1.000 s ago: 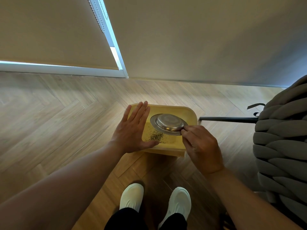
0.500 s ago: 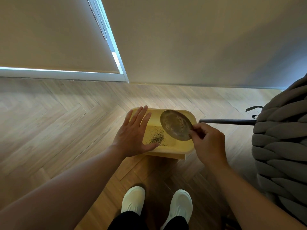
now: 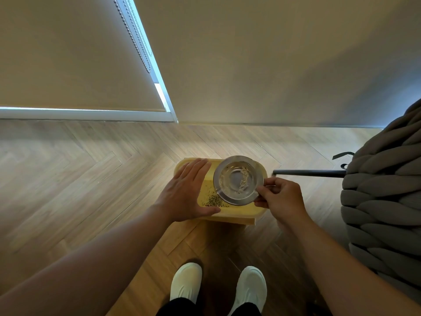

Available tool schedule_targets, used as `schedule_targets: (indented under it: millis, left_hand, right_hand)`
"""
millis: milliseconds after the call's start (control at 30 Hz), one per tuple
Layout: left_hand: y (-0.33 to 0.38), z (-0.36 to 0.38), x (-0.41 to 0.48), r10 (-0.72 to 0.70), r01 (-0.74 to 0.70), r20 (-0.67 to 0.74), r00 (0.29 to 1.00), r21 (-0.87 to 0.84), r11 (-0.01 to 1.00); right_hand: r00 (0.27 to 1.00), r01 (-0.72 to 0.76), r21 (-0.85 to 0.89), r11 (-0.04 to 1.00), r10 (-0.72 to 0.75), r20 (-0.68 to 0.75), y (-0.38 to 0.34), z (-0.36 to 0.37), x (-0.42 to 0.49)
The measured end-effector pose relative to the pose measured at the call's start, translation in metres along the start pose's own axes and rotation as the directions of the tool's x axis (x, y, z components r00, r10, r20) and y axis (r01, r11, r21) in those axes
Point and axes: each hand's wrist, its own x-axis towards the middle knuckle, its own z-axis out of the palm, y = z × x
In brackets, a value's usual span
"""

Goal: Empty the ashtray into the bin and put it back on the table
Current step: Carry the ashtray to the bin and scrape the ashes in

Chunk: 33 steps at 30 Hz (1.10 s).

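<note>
A round metal ashtray is held face up over the yellow bin on the floor. A thin streak of ash still clings to the ashtray's bowl. My right hand pinches its right rim between thumb and fingers. My left hand lies flat, fingers spread, on the bin's left rim. A small heap of dark ash lies on the bin's bottom, just left of and below the ashtray.
A big grey chunky-knit seat fills the right side, with a dark metal leg reaching toward the bin. A wall and blind-covered window stand behind. My two white shoes are on the herringbone wood floor below.
The ashtray was upside down over the bin, then tilted on edge. Now my right hand has turned it face up. My left hand has stayed on the bin's rim.
</note>
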Motion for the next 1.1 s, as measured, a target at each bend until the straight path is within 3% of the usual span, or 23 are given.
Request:
schedule_targets:
  millis: [700, 867, 1000, 1100]
  left_hand:
    - [-0.003, 0.003, 0.009, 0.015, -0.018, -0.030, 0.999, -0.077, 0.997]
    - [-0.004, 0.002, 0.011, 0.020, -0.023, -0.031, 0.999, -0.102, 0.994]
    - [-0.007, -0.003, 0.011, 0.025, -0.027, -0.021, 0.999, -0.104, 0.994]
    - [-0.007, -0.005, 0.011, 0.023, -0.024, -0.012, 1.000, -0.091, 0.996]
  right_hand:
    - [0.990, -0.065, -0.014, 0.998, 0.066, 0.124, 0.007, 0.010, 0.015]
    - [0.972, 0.131, -0.263, 0.956, -0.071, 0.225, 0.007, 0.010, 0.018]
    - [0.913, 0.334, -0.488, 0.806, -0.148, 0.380, 0.003, 0.009, 0.019]
    - [0.883, 0.416, -0.561, 0.716, -0.172, 0.436, -0.001, 0.010, 0.019]
